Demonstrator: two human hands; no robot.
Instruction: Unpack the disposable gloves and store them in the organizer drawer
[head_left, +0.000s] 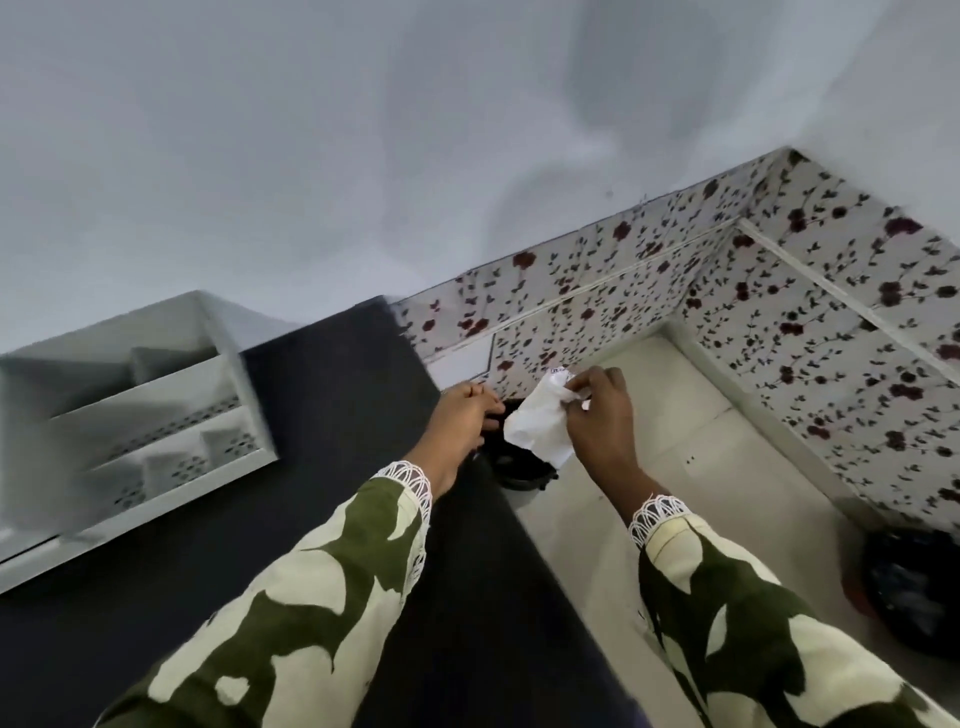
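Your right hand (597, 415) pinches the crumpled white glove wrapper (537, 423) past the dark bench's (322, 395) far right edge, over a small black bin (522, 470), likely for dropping; your left hand (460, 415) rests there, grip hidden.

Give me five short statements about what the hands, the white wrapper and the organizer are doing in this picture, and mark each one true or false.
1. The right hand pinches a crumpled white paper wrapper. True.
2. The wrapper is held over the white perforated desk organizer. False: the organizer stands far off to the left on the dark tabletop; the wrapper is over a small black bin on the floor.
3. The left hand reaches toward the black bin. True.
4. Both sleeves are plain white. False: they carry a green and cream pattern with lace cuffs.
5. The lower walls wear floral-patterned covering. True.
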